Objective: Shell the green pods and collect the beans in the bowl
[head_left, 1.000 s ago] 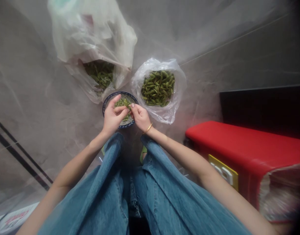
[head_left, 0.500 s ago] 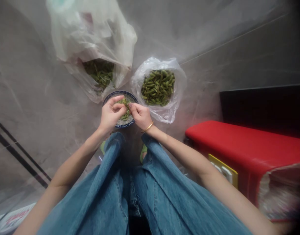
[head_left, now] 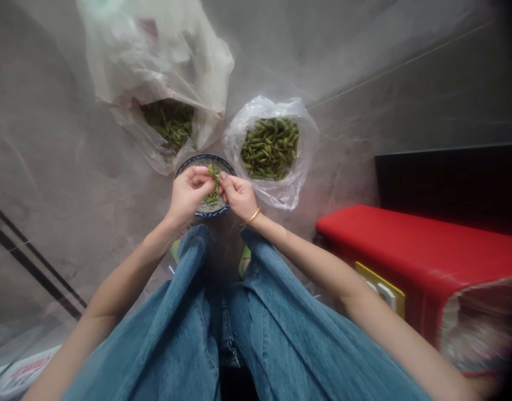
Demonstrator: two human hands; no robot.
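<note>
My left hand [head_left: 189,192] and my right hand [head_left: 238,195] meet over a blue-rimmed bowl [head_left: 184,165] on the floor. Both pinch one green bean pod [head_left: 214,175] between their fingertips. Shelled green beans lie in the bowl under the hands. A clear plastic bag [head_left: 281,192] full of green pods sits just right of the bowl. A larger white plastic bag [head_left: 155,55] behind the bowl on the left holds more green pods or shells in its open mouth. A gold bangle circles my right wrist.
I sit with blue-jeaned legs [head_left: 259,334] spread above the grey tiled floor [head_left: 50,167]. A red box [head_left: 418,256] with a yellow label stands at the right, a dark ledge [head_left: 448,178] behind it. Dark floor lines run at the left.
Both hands have shifted slightly up over the bowl. The left fingers have curled tighter on the pod, and the pod now stands more upright between the two hands.
</note>
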